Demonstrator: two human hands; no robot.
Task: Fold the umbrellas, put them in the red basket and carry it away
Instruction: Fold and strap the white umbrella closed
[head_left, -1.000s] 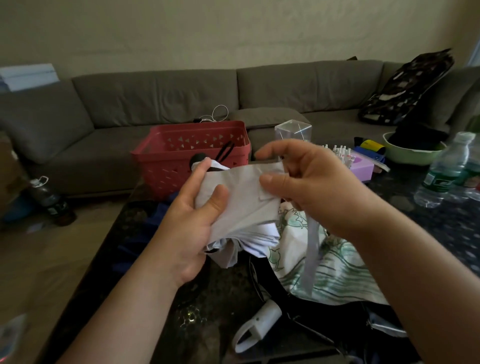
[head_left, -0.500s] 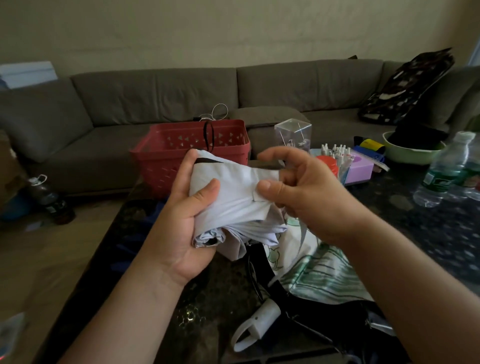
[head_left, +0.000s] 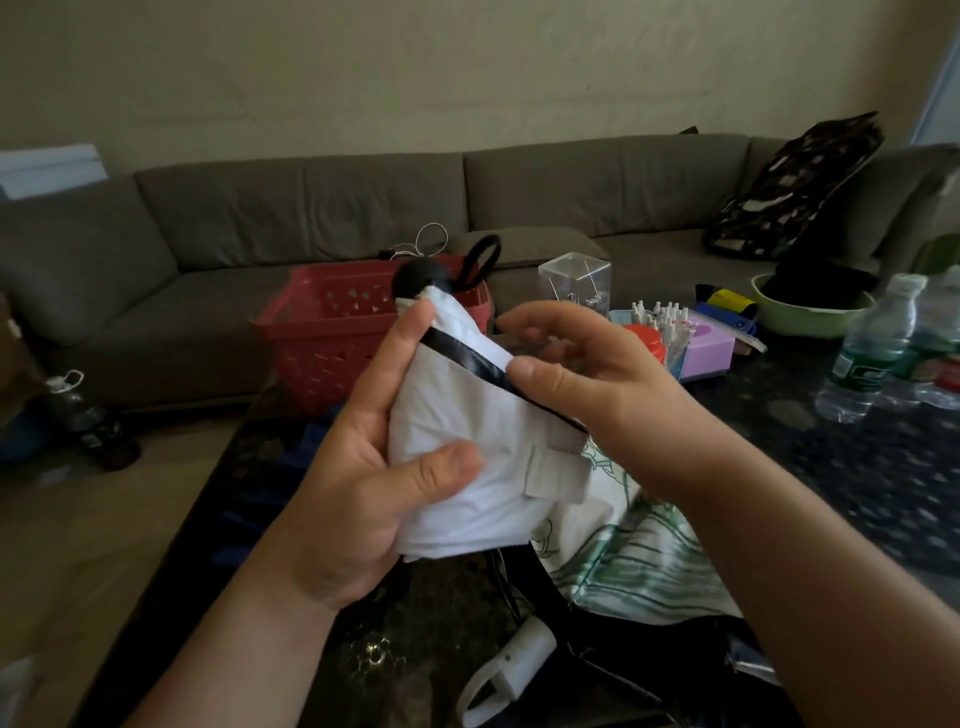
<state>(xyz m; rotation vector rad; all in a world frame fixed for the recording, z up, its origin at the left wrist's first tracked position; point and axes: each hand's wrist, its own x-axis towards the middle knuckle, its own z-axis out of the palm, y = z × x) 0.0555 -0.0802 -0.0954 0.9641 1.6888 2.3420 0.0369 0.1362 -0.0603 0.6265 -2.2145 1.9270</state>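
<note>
left hand (head_left: 358, 483): wraps the white umbrella (head_left: 467, 467), thumb pressing the cloth.
right hand (head_left: 587, 384): thumb on black edge; fingers loosely curled.
change: umbrella tilted up, black handle (head_left: 415, 280) now showing; strap (head_left: 556, 475) wrapped, nearly bundled.
red basket (head_left: 332, 332): behind, on table (head_left: 857, 467).
green-print umbrella (head_left: 639, 561): unfolded.

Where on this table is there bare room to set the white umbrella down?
Bare dark stone tabletop lies between the clear plastic water bottles and the green-patterned umbrella fabric. Crowded: behind the hands, around the red plastic basket and the lilac box.
</note>
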